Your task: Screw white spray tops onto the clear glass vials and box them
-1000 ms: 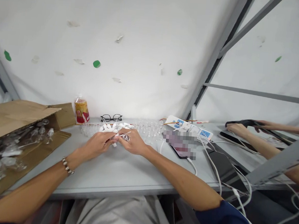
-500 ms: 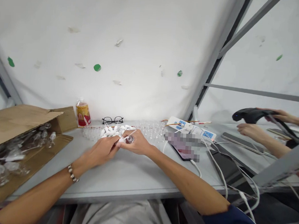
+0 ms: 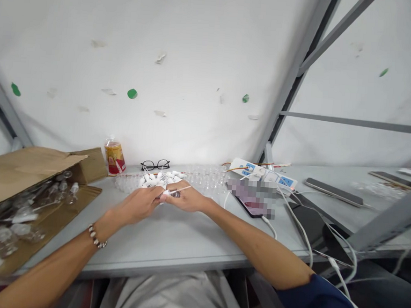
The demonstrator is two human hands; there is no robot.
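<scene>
My left hand (image 3: 141,205) is closed, its thumb and fingers pinching a white pump cap (image 3: 166,193). A thin white tube (image 3: 184,188) sticks out from the cap to the right, across the front of my right hand (image 3: 190,199). That hand is curled round a small clear bottle (image 3: 176,194), mostly hidden by the fingers. Both hands meet at the fingertips above the table. Just behind them lies a pile of white pump caps (image 3: 150,178) with thin tubes. Many clear bottles (image 3: 211,178) stand beside the pile, to the right.
At left an open cardboard box (image 3: 24,169) holds clear bottles with white pumps. A drink bottle (image 3: 114,157) and eyeglasses (image 3: 155,165) are by the wall. To the right are a phone (image 3: 249,201), a power strip (image 3: 240,166), a dark tablet (image 3: 312,232) and loose white cables.
Both hands stay together; the tube now points lower and flatter to the right. The other person's hands and the black device at right have left the view.
</scene>
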